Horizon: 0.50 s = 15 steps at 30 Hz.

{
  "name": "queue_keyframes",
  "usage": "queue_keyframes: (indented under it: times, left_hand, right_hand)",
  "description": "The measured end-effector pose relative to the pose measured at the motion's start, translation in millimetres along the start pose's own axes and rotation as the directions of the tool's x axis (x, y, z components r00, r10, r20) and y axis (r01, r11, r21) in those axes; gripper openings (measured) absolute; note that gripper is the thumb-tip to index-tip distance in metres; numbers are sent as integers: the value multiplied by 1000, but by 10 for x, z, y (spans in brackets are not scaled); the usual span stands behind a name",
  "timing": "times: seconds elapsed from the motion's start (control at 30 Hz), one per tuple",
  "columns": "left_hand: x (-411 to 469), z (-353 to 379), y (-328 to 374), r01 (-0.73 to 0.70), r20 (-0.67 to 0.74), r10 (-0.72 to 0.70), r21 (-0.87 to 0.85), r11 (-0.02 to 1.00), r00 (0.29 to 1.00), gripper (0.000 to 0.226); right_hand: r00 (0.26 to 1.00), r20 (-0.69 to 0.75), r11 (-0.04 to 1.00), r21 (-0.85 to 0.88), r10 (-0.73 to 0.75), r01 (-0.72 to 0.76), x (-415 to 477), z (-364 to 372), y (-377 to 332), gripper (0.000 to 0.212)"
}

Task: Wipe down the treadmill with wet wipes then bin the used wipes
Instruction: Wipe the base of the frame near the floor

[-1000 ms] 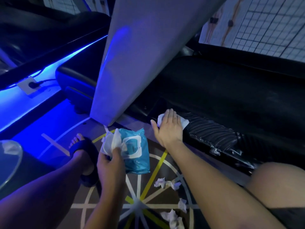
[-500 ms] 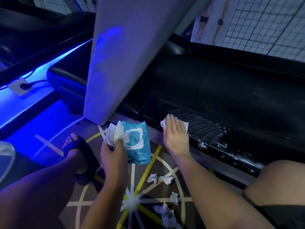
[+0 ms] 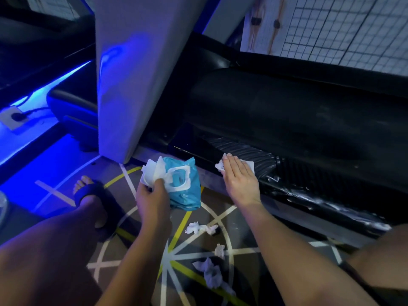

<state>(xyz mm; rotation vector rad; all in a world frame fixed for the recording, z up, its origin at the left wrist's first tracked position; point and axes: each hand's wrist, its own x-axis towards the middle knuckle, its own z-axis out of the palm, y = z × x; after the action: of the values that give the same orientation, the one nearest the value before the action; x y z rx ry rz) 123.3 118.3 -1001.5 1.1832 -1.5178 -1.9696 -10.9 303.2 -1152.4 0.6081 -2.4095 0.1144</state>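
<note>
My right hand (image 3: pixel 239 177) lies flat, fingers straight, pressing a white wet wipe (image 3: pixel 249 166) onto the ribbed black side rail (image 3: pixel 242 151) of the treadmill. The rail behind the hand glistens wet. My left hand (image 3: pixel 152 195) grips a blue wet-wipe pack (image 3: pixel 187 195) with its white flap lid open and a wipe (image 3: pixel 154 171) sticking out at the top. The grey treadmill upright (image 3: pixel 136 74) rises just left of the pack. The black belt deck (image 3: pixel 298 111) stretches to the right.
Several crumpled used wipes (image 3: pixel 199 229) lie on the patterned floor between my arms, one clump (image 3: pixel 210 272) nearer me. My left foot in a dark slide sandal (image 3: pixel 97 199) rests at the left. A wall socket (image 3: pixel 13 117) sits under blue strip lighting. My right knee (image 3: pixel 379 257) is at lower right.
My right hand has slid the wipe rightward along the ribbed rail, leaving a wet streak. My left hand keeps holding the pack. The view has shifted a little.
</note>
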Motion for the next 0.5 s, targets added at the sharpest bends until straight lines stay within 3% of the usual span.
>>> queue_keyframes:
  times: [0.5]
  left_hand:
    - [-273,477,-116,9,106,-13,37,999,994,30]
  right_hand:
    - [991,37,992,-15,126,-126,-416,-401,567,45]
